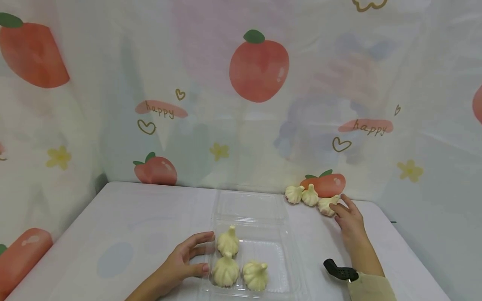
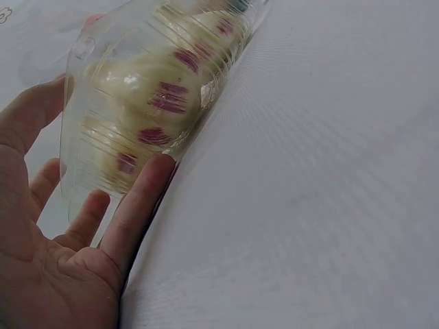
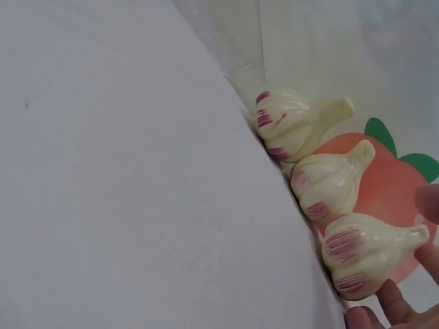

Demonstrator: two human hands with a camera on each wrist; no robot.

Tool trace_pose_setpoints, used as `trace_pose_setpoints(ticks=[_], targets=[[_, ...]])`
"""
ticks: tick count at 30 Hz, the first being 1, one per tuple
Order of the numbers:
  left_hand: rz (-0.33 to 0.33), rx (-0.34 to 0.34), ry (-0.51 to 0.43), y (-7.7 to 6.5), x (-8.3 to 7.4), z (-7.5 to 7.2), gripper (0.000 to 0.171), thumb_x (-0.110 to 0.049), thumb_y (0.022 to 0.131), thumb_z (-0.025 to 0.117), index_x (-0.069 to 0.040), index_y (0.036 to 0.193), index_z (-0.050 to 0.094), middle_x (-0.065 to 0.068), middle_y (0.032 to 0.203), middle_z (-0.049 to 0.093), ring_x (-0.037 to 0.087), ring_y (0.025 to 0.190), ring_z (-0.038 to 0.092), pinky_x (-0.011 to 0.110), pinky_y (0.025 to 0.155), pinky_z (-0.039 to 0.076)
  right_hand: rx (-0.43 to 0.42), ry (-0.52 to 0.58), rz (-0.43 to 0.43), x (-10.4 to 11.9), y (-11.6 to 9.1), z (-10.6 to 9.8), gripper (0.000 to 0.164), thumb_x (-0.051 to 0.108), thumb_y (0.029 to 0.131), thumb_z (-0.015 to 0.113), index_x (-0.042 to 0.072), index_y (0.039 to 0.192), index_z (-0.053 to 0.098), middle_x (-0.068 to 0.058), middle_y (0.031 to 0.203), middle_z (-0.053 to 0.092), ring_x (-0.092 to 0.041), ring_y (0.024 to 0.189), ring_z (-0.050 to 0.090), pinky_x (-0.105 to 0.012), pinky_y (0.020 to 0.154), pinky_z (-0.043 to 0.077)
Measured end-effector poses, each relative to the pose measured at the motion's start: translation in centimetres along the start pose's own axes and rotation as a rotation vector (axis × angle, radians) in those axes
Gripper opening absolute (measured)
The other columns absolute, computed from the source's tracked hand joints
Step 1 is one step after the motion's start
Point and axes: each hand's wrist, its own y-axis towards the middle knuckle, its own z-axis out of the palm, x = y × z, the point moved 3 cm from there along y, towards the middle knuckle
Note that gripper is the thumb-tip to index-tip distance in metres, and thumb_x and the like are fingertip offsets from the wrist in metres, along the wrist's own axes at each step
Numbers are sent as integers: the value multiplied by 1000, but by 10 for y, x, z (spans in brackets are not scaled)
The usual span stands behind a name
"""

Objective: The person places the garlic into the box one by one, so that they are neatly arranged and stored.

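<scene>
A clear plastic clamshell box (image 1: 295, 267) lies with its lid (image 1: 250, 207) folded back. Three cream garlic bulbs (image 1: 255, 276) sit in its tray, two along the left wall and one beside them. My left hand (image 1: 184, 259) touches that left wall with spread fingers; purple streaks on the bulbs show through the plastic in the left wrist view. At the back right, three more garlic bulbs (image 1: 310, 195) stand in a row. Around the rightmost bulb (image 3: 370, 257), my right hand (image 1: 352, 221) has its thumb and fingers parted, fingertips right at its side.
The white-covered table (image 1: 162, 213) meets a printed fabric backdrop (image 1: 241, 138) just behind the row of garlic. A black strap-like piece (image 1: 340, 271) sticks out from the right sleeve (image 1: 370, 288).
</scene>
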Motion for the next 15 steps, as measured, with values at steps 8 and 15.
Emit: trace_pose_setpoints(ticks=[8,15], targets=[[12,-2,-2,-1,-1,-1,70,-7,94,68,-10,154,32,20,159,27,39,137,40,42,88,58,3,-237,-25,0,-2,9,70,28,98,64,8,156,31,-8,147,34,-11,121,37,-18,94,39],[6,3,-5,0,1,0,70,-7,94,68,-10,154,32,20,158,27,39,137,41,43,88,58,55,-370,-68,-1,-6,15,64,28,98,64,2,149,36,-21,157,26,-27,130,35,-24,92,42]])
